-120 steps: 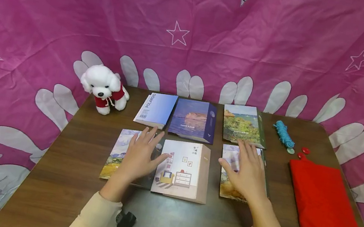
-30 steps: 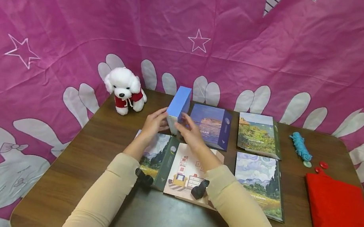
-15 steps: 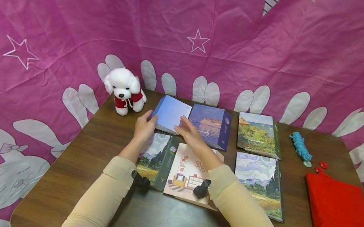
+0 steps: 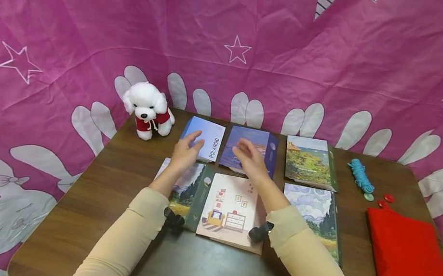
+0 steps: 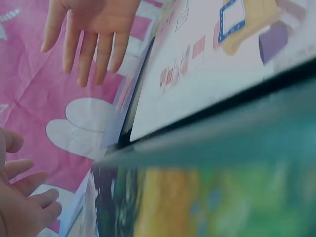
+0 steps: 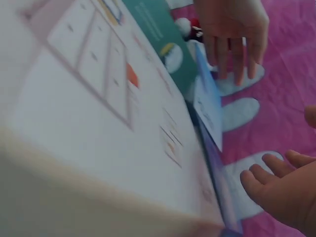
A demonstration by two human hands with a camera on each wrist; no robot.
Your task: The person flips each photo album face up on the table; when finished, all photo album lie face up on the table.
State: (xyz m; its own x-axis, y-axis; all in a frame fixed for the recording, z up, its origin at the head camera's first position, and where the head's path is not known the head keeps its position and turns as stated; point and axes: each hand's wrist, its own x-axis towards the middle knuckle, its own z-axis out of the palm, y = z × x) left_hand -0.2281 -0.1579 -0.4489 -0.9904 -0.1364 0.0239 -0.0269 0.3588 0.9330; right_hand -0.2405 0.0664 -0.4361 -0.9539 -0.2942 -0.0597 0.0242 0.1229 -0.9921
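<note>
In the head view my left hand (image 4: 185, 152) is held over the near left corner of the light blue photo album marked POLAROID (image 4: 211, 137), its fingers relaxed and nothing in them. My right hand (image 4: 253, 162), also holding nothing, hovers over the purple photo album (image 4: 238, 140), which it partly hides. Both wrist views show the two hands apart with loose fingers. Below them lie a green-spined landscape album (image 4: 196, 207), overlapped by my left forearm, and a pale album with a drawn armchair and drawers (image 4: 227, 232).
A seaside-garden album (image 4: 307, 164) and another landscape album (image 4: 309, 201) lie on the right. Beyond them are a blue cord bundle (image 4: 360, 175), small red discs (image 4: 388, 198) and a folded red cloth (image 4: 415, 268). A white toy dog (image 4: 147, 106) stands at the back left.
The POLAROID album, upright between both hands a second ago, now lies flat in the back row, turned round from its earlier position. Both hands have let go; the right has shifted rightward.
</note>
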